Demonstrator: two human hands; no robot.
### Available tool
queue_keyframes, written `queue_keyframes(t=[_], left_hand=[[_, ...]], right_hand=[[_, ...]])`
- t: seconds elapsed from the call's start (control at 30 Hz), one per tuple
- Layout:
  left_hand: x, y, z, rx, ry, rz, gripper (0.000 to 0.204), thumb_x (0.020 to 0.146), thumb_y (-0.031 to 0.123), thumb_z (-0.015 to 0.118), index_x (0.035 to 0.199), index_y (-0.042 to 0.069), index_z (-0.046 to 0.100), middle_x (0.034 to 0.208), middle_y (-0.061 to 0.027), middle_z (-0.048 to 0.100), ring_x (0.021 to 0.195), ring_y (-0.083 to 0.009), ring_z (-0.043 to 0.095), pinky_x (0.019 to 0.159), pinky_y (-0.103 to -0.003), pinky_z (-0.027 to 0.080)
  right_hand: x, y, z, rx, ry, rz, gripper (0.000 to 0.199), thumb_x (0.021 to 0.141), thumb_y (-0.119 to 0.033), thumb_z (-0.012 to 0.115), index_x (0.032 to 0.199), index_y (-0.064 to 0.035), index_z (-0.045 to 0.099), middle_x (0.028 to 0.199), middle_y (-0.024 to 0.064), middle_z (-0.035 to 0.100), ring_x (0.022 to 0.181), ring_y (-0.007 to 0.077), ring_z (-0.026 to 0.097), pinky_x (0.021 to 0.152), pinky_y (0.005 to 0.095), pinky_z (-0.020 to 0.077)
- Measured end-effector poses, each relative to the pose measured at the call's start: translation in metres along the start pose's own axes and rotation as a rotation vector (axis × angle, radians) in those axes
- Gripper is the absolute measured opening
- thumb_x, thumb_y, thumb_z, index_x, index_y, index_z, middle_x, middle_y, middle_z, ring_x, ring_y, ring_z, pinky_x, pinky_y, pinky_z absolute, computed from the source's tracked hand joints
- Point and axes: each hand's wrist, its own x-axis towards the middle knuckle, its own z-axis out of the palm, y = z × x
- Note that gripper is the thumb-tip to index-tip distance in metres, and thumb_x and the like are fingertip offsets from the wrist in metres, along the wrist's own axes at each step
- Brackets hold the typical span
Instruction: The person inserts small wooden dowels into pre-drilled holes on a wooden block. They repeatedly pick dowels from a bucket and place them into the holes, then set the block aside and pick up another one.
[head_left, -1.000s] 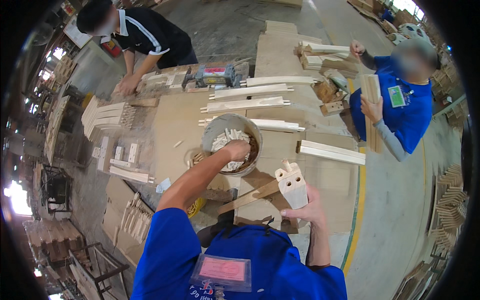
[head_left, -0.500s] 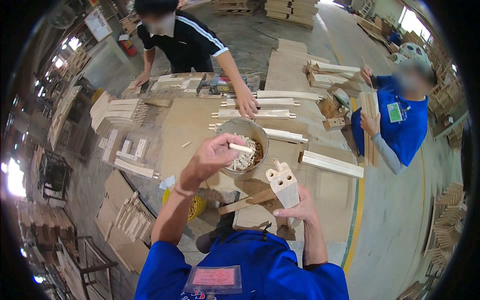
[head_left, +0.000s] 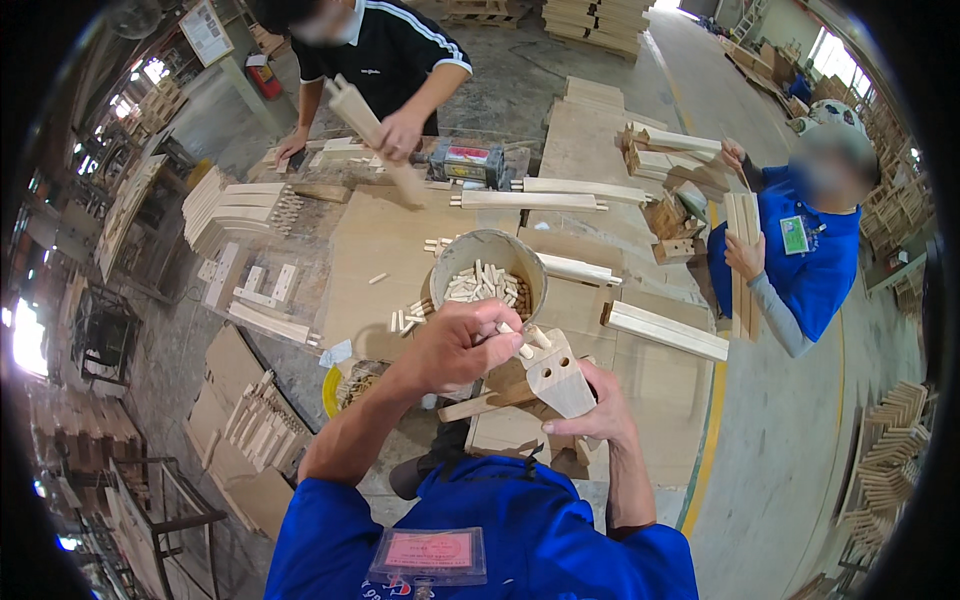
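Observation:
My left hand point(head_left: 455, 348) pinches a short wooden dowel point(head_left: 526, 351) between thumb and fingers. The dowel is at the end of a pale wooden block point(head_left: 558, 388), close to its holes; whether it has entered one I cannot tell. Another dowel point(head_left: 540, 338) sticks up from the same end of the block, and two dark holes stay visible. My right hand point(head_left: 603, 405) is wrapped round the block's lower part and tilts it up. Just beyond my left hand stands a grey bucket point(head_left: 541, 285) holding many loose dowels point(head_left: 480, 283).
Long wooden rails point(head_left: 665, 330) lie across the cardboard-covered table. Loose dowels point(head_left: 408, 320) lie left of the bucket, a yellow bucket point(head_left: 331, 393) below. Across the table a person point(head_left: 395, 60) swings a wooden piece point(head_left: 355, 112); at right another person point(head_left: 810, 240) holds wooden strips point(head_left: 742, 265).
My left hand has moved right and down, bringing its dowel to the block's end. The person across the table has lifted a wooden piece from the table.

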Motion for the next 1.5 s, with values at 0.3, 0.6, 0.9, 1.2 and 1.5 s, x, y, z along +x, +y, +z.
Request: queue_keyframes(t=[0.3,0.6,0.9,1.2,1.5], left_hand=[[0.006,-0.004,0.005,0.269,0.084,0.139,0.011,0.091,0.008,0.067,0.102,0.004,0.067,0.06,-0.0064,0.058,0.052,-0.0116,0.052,0.051,-0.031,0.041],[0.034,-0.027,0.0,0.101,-0.002,0.066,0.014,0.093,0.009,0.064,0.105,0.002,0.066,0.069,-0.0103,0.06,0.062,-0.0144,0.056,0.059,-0.031,0.046],[0.08,-0.024,-0.014,0.185,-0.027,0.182,0.02,0.095,0.015,0.068,0.107,0.0,0.066,0.089,-0.012,0.066,0.074,-0.0206,0.064,0.066,-0.034,0.051],[0.076,-0.019,0.007,0.152,0.062,0.338,0.012,0.097,0.011,0.063,0.099,-0.001,0.064,0.089,-0.0126,0.066,0.079,-0.0274,0.066,0.071,-0.035,0.053],[0.068,-0.018,0.002,0.144,0.083,0.312,0.012,0.096,0.009,0.06,0.095,-0.002,0.064,0.089,-0.0123,0.067,0.079,-0.0265,0.066,0.072,-0.035,0.053]], right_hand=[[0.005,0.001,0.0,-0.011,0.012,0.061,0.08,0.054,-0.024,0.096,0.125,-0.0005,0.067,0.104,0.007,0.072,0.094,0.0159,0.066,0.085,0.0312,0.0519],[0.015,0.019,0.002,-0.038,0.048,0.091,0.082,0.058,-0.018,0.095,0.132,-0.0014,0.063,0.11,0.0087,0.073,0.099,0.0177,0.069,0.092,0.0329,0.0529],[0.032,0.021,-0.011,-0.02,0.109,0.114,0.083,0.059,-0.02,0.095,0.132,-0.0011,0.062,0.109,0.0085,0.073,0.098,0.0164,0.069,0.09,0.0326,0.0532],[0.029,0.009,-0.016,-0.125,0.125,0.05,0.079,0.06,-0.022,0.093,0.13,-0.0024,0.063,0.104,0.0101,0.073,0.093,0.0193,0.071,0.085,0.0329,0.0546],[0.031,0.003,-0.01,-0.174,0.111,0.047,0.081,0.061,-0.022,0.091,0.134,-0.0048,0.062,0.105,0.0112,0.072,0.094,0.0216,0.071,0.087,0.034,0.0543]])
